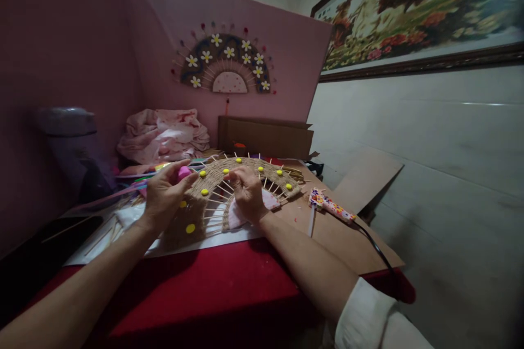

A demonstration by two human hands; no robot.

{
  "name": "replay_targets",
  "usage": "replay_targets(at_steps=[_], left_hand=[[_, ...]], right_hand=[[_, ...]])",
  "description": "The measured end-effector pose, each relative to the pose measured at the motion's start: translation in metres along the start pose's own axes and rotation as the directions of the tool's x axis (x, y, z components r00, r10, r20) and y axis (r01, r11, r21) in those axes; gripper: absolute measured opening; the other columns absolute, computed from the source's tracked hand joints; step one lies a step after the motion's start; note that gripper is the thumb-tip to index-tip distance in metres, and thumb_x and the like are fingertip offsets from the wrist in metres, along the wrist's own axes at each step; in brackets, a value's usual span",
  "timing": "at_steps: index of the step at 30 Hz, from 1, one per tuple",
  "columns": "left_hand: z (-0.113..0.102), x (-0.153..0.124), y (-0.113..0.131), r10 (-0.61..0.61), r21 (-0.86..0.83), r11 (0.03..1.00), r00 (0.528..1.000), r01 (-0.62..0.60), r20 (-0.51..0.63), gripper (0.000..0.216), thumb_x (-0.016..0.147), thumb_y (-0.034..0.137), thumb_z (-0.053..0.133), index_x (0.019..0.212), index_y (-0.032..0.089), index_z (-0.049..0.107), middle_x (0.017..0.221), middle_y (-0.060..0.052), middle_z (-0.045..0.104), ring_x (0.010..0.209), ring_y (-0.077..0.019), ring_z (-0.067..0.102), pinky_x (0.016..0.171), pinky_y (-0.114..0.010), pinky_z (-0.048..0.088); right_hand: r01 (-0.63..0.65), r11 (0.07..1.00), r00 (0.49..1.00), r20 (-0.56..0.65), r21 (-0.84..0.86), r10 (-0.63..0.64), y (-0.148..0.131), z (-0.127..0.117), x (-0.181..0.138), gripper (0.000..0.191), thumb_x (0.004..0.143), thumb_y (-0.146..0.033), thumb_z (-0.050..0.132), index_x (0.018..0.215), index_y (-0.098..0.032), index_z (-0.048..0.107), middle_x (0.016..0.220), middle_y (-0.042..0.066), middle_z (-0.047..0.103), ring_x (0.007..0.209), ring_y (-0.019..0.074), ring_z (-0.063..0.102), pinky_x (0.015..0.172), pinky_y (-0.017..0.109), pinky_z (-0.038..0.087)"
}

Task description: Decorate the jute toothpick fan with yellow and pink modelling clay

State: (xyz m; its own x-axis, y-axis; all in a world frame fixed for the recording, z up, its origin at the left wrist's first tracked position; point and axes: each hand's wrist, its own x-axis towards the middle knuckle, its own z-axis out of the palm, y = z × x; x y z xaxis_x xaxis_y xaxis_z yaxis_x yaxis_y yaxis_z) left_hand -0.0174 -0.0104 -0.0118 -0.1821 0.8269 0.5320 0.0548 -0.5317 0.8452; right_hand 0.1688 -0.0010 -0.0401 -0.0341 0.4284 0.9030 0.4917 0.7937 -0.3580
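On the table lies a half-round fan [216, 166] of twine woven round thin sticks, dotted with several yellow discs. Between the thumb and fingers of my left hand [166, 193] is a pink lump [184, 173], perhaps modelling clay, above the fan's left side. My right hand [248, 193] is over the middle of the fan with its fingers curled into a pinch; whatever they hold is too small or hidden to make out. Partly behind that hand shows the fan's pale half-round centre piece [270, 200].
A flower-patterned glue gun [331, 207] with a black cord lies on brown board [347, 248] at right. Cardboard [266, 137] and crumpled pink cloth [164, 133] stand behind. A finished-looking flowered fan [229, 60] hangs on the pink panel. Red cloth [229, 289] covers the front edge.
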Motion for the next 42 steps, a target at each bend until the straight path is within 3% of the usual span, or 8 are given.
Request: replay_targets(at_steps=[3,12,16,20,25,31,39,42], left_hand=[[-0.002,-0.003,0.001,0.092,0.108,0.991,0.992,-0.083,-0.085,0.025,0.065,0.031,0.081,0.083,0.017,0.07,0.072,0.002,0.065,0.063,-0.0111,0.057,0.061,-0.022,0.046],[-0.001,-0.008,0.002,0.051,0.023,0.998,0.997,-0.05,-0.058,0.022,0.072,0.037,0.08,0.078,0.02,0.068,0.051,0.007,0.052,0.042,-0.0067,0.042,0.039,-0.02,0.031],[-0.002,-0.006,0.003,0.007,0.081,0.997,1.0,-0.009,0.028,0.057,0.081,0.058,0.064,0.045,0.015,0.051,0.04,0.003,0.041,0.038,-0.0053,0.033,0.038,-0.021,0.024],[0.0,-0.002,0.006,-0.05,-0.018,0.999,0.998,0.049,-0.033,0.071,0.075,0.07,0.062,0.034,0.018,0.037,0.032,0.003,0.031,0.032,-0.0052,0.025,0.035,-0.023,0.015],[0.007,-0.007,0.009,-0.186,-0.139,0.971,0.979,0.196,0.084,0.068,0.069,0.073,0.065,0.038,0.018,0.039,0.034,0.004,0.03,0.031,-0.0049,0.024,0.034,-0.022,0.013],[0.01,-0.012,0.011,-0.266,-0.311,0.877,0.909,0.366,0.321,0.044,0.06,0.047,0.084,0.085,0.014,0.071,0.078,-0.008,0.072,0.063,-0.0142,0.063,0.052,-0.022,0.045],[0.005,-0.01,0.021,-0.362,-0.422,0.752,0.852,0.507,0.377,0.034,0.057,0.032,0.086,0.077,0.016,0.064,0.074,-0.002,0.067,0.061,-0.013,0.063,0.055,-0.024,0.051],[0.004,-0.011,0.022,-0.34,-0.419,0.759,0.851,0.499,0.4,0.039,0.054,0.024,0.087,0.085,0.016,0.066,0.07,0.0,0.065,0.052,-0.008,0.055,0.045,-0.018,0.042]], right_hand=[[0.02,1.0,0.999,0.028,0.0,-0.02,0.0,0.002,-0.001,0.041,0.102,-0.042,0.038,0.077,-0.022,0.064,0.082,0.005,0.064,0.083,0.0183,0.06,0.076,0.034,0.049],[0.032,0.999,0.999,0.035,-0.012,-0.031,0.001,0.001,0.0,0.041,0.102,-0.041,0.039,0.077,-0.021,0.065,0.082,0.006,0.065,0.083,0.0189,0.06,0.077,0.036,0.049],[0.03,0.999,0.999,0.032,-0.01,-0.03,0.001,0.0,0.0,0.041,0.102,-0.041,0.038,0.078,-0.021,0.065,0.082,0.006,0.065,0.083,0.0182,0.061,0.077,0.035,0.05],[0.009,1.0,0.999,0.035,0.003,-0.01,-0.001,-0.002,-0.002,0.039,0.101,-0.041,0.041,0.078,-0.022,0.066,0.082,0.005,0.065,0.085,0.0185,0.061,0.078,0.035,0.05],[-0.002,1.0,0.999,0.051,0.015,0.002,-0.004,-0.005,-0.003,0.035,0.1,-0.037,0.045,0.076,-0.021,0.066,0.082,0.005,0.066,0.084,0.0186,0.062,0.079,0.035,0.049],[0.004,1.0,0.999,0.044,0.015,-0.005,-0.003,-0.008,-0.002,0.032,0.099,-0.032,0.046,0.076,-0.021,0.066,0.081,0.004,0.065,0.082,0.0182,0.061,0.077,0.033,0.047],[-0.013,1.0,0.998,0.055,0.027,0.011,-0.007,-0.009,-0.002,0.032,0.099,-0.032,0.046,0.077,-0.021,0.067,0.082,0.005,0.065,0.083,0.0188,0.061,0.078,0.035,0.048],[-0.008,0.999,0.999,0.05,0.039,0.006,-0.008,-0.009,-0.002,0.033,0.099,-0.032,0.046,0.077,-0.02,0.067,0.082,0.005,0.065,0.083,0.0189,0.06,0.078,0.035,0.048]])
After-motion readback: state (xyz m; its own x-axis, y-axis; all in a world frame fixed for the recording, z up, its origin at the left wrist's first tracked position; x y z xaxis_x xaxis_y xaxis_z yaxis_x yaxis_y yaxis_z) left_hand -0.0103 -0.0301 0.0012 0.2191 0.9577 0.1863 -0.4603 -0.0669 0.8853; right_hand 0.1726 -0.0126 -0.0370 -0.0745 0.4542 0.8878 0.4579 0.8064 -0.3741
